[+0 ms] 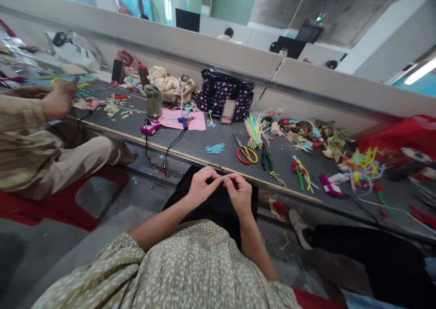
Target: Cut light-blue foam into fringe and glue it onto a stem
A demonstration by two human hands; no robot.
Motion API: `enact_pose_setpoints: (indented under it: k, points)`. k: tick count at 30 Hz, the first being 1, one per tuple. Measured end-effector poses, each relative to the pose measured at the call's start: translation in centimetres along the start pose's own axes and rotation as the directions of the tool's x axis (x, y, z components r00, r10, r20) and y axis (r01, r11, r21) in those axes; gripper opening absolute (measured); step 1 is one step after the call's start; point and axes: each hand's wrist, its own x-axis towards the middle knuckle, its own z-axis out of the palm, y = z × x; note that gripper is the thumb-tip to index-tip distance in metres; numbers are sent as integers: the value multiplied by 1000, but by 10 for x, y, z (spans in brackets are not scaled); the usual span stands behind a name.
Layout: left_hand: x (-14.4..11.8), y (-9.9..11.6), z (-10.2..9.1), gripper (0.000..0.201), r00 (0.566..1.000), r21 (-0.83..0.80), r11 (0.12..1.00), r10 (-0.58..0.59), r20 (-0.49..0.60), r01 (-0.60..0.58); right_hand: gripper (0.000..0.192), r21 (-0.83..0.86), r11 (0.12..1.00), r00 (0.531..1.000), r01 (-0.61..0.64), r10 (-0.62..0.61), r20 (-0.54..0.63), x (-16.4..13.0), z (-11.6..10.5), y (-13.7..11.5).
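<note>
My left hand (201,186) and my right hand (239,192) meet over my lap, just below the front edge of the dark low table (197,143). Both pinch a small light-blue piece (224,176) between their fingertips; it is too small to make out its shape. On the table just beyond them lie a small heap of light-blue bits (215,148) and red-and-yellow scissors (246,154). Green-handled pliers (266,160) rest to the right of the scissors.
A dotted dark bag (225,94) stands at the back. A pink sheet (184,119) bears a blue glue gun (184,121). Pipe cleaners (255,129) and coloured scraps lie at right. A person's hand (58,101) works at left; another person's shoe (299,226) is at right.
</note>
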Motion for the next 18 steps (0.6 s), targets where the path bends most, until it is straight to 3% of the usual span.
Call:
enact_pose_setpoints:
  k: [4, 7, 12, 15, 18]
  points:
    - [-1, -2, 1, 22, 999, -18, 999, -32, 22, 33, 17, -39, 999, 1000, 19, -19, 0, 0, 0, 0]
    - [0, -2, 0, 24, 983, -120, 979, -153, 101, 164, 14, -45, 998, 999, 44, -45, -6, 0, 0, 2]
    - [2, -2, -1, 27, 917, -334, 867, -285, 278, 370, 15, -27, 997, 997, 70, -70, -13, 0, 2, 4]
    - [3, -2, -2, 28, 918, -344, 865, -275, 285, 366, 15, -43, 995, 996, 87, -87, -18, 0, 3, 4]
    - [3, 0, -3, 26, 955, -233, 939, -203, 217, 253, 15, -56, 993, 994, 99, -101, -35, -1, 5, 4]
